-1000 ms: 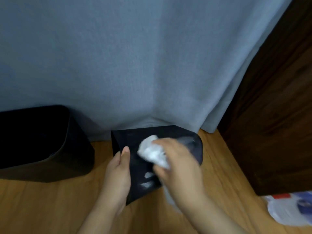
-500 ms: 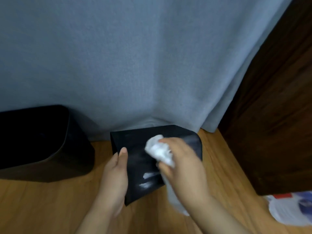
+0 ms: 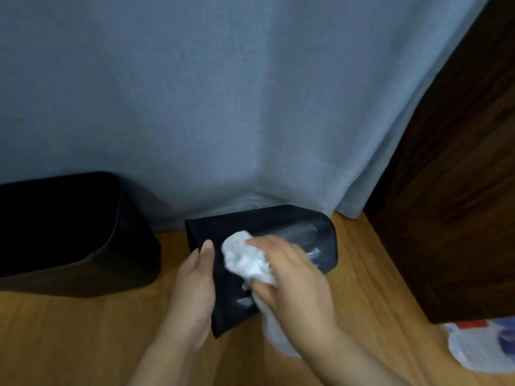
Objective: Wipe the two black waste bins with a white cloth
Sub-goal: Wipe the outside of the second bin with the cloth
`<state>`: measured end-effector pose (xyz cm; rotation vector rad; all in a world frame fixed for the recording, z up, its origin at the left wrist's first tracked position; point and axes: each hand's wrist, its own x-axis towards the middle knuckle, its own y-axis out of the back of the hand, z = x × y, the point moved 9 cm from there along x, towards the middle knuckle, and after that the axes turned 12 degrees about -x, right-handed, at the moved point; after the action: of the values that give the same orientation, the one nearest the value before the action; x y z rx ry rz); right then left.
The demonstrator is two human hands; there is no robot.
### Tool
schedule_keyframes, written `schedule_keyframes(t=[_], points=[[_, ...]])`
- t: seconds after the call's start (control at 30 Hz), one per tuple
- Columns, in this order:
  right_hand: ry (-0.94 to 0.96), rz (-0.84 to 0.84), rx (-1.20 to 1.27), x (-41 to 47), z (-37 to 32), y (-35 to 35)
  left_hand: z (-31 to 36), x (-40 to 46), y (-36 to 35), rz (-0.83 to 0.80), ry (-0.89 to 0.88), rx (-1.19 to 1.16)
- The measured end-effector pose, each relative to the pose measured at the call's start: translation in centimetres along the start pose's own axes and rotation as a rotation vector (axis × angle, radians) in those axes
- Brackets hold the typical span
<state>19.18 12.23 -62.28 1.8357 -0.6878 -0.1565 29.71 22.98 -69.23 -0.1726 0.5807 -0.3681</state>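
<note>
A small black waste bin [image 3: 292,227] lies tipped on its side on the wooden floor, its far end against the grey curtain. My left hand [image 3: 192,288] grips its near left edge, thumb on the upper face. My right hand [image 3: 295,280] is shut on a crumpled white cloth [image 3: 245,257] and presses it on the bin's upper face; a loose tail of cloth hangs below the wrist. Pale smears show on the bin's surface. A second, larger black waste bin [image 3: 69,232] stands apart at the left.
A grey curtain [image 3: 223,107] hangs behind both bins down to the wooden floor [image 3: 83,344]. Dark wooden furniture [image 3: 459,190] rises at the right. A white plastic bag with red and blue print [image 3: 482,346] lies at the lower right.
My right hand has slid the cloth leftward across the bin's upper face, nearer my left thumb. The bin and my left hand have stayed put.
</note>
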Motion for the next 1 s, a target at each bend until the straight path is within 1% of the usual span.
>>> schedule_keyframes(t=[0.1, 0.13, 0.2, 0.27, 0.33, 0.4, 0.47, 0.53, 0.57, 0.63, 0.7, 0.77, 0.9, 0.97, 1.0], points=[[-0.273, 0.056, 0.000, 0.5, 5.9, 0.9, -0.1, -0.1, -0.3, -0.032, 0.016, -0.031], [-0.303, 0.076, -0.028, 0.6, 6.5, 1.3, -0.1, -0.2, -0.4, -0.040, 0.013, -0.033], [-0.258, 0.084, -0.061, 1.2, 4.9, 1.5, -0.3, -0.2, -0.6, -0.039, 0.012, -0.057], [-0.100, 0.021, 0.019, 1.3, 0.4, 0.9, -0.7, 0.0, -1.2, -0.046, 0.017, -0.096], [0.023, 0.011, 0.052, 0.7, -2.5, 0.7, -0.6, -0.1, -1.1, -0.009, 0.012, -0.151], [0.022, 0.013, -0.004, 0.9, -1.4, 0.7, -0.8, -0.8, -1.7, -0.057, 0.090, -0.214], [-0.101, 0.044, -0.057, 1.1, 1.9, 1.1, -0.6, -1.1, -1.9, -0.117, 0.119, -0.208], [-0.241, 0.088, -0.087, 0.9, 4.7, 1.7, -0.2, -1.3, -1.8, -0.109, 0.101, -0.184], [-0.250, 0.112, -0.105, 0.7, 4.9, 1.9, -0.3, -1.1, -1.6, -0.096, 0.092, -0.165], [-0.157, 0.099, -0.064, 0.3, 2.8, 1.3, -0.4, -0.8, -1.6, -0.078, 0.090, -0.135], [0.012, 0.075, 0.004, -0.2, -0.7, 0.7, -0.8, -0.6, -1.4, -0.060, 0.112, -0.149], [0.101, 0.075, -0.007, -0.6, -2.3, 0.4, -0.9, -0.7, -1.0, -0.040, 0.113, -0.145], [0.092, 0.099, -0.035, -0.3, -2.0, 0.3, -1.5, -0.4, -0.7, -0.068, 0.138, -0.160], [0.105, 0.102, -0.054, -0.4, -2.3, 0.1, -1.9, -0.5, -0.7, -0.135, 0.130, -0.196], [0.105, 0.101, -0.058, -0.3, -2.3, -0.1, -2.0, -0.4, -0.8, -0.139, 0.146, -0.229]])
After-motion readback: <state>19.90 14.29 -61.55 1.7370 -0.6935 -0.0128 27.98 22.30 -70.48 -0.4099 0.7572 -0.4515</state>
